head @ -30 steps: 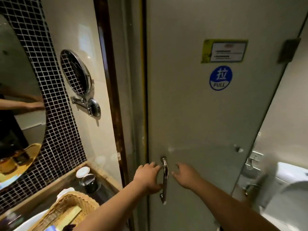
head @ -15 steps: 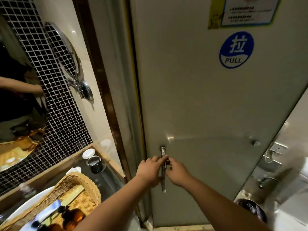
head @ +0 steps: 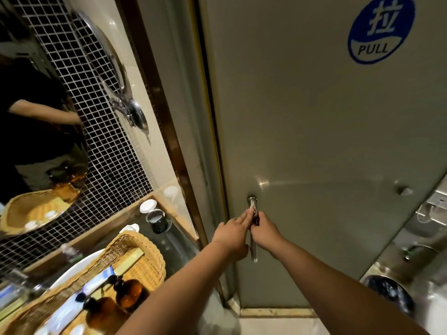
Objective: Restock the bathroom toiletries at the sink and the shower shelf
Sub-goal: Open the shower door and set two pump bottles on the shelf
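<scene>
Straight ahead, a frosted glass door point(head: 326, 146) with a blue round PULL sticker point(head: 381, 30) near the top and a slim upright metal handle point(head: 253, 228) low on its left edge, beside a dark wooden frame point(head: 164, 131). On the left wall, black mosaic tiles point(head: 101, 141), a big mirror point(head: 36, 131) and a small round chrome shaving mirror point(head: 106, 56) on an arm. Down on the dark counter point(head: 176, 240), a glass tumbler point(head: 158, 221) just beside a white lid point(head: 148, 205), near the wicker basket point(head: 145, 259) resting over the white sink point(head: 75, 267). Inside the basket, two amber bottles point(head: 128, 294) side by side and a white-and-blue tube point(head: 96, 284) just behind them, all lying at the left, well apart from the door. At lower right, past the door edge, a dark round bin point(head: 389, 296). Left hand point(head: 232, 234) pressed flat to the handle's left side, fingers straight and together. Right hand point(head: 264, 232) curled closed around the handle from the right, touching the left fingertips.
</scene>
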Motion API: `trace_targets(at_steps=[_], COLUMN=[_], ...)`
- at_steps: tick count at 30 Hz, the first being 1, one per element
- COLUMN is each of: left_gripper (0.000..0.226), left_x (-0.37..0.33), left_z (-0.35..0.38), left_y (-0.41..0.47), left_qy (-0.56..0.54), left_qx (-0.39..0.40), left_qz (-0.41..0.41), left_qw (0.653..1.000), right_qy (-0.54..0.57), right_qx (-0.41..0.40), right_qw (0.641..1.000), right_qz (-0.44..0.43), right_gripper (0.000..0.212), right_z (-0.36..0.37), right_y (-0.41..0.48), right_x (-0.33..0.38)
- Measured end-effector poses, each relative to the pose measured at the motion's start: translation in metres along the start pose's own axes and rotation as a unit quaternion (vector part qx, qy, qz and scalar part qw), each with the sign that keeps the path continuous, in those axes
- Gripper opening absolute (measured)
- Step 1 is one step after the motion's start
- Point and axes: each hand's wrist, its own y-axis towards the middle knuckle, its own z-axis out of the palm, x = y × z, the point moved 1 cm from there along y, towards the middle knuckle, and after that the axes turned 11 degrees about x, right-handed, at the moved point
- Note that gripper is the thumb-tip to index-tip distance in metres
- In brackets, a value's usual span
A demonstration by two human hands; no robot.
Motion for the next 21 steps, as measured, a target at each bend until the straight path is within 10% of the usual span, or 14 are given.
trace_targets(at_steps=[21], left_gripper=[0.094], left_x=[-0.019], left_z=[0.024], left_y=[-0.078], left_qy=[0.228], left_qx=[-0.055], left_qz=[0.170], left_qw=[0.957], right_qy=[-0.038], right_qx=[-0.144], right_qw=[0.988], right_qz=[0.047], right_gripper=[0.026], right_z=[0.031], right_y=[-0.125], right_x=[-0.033])
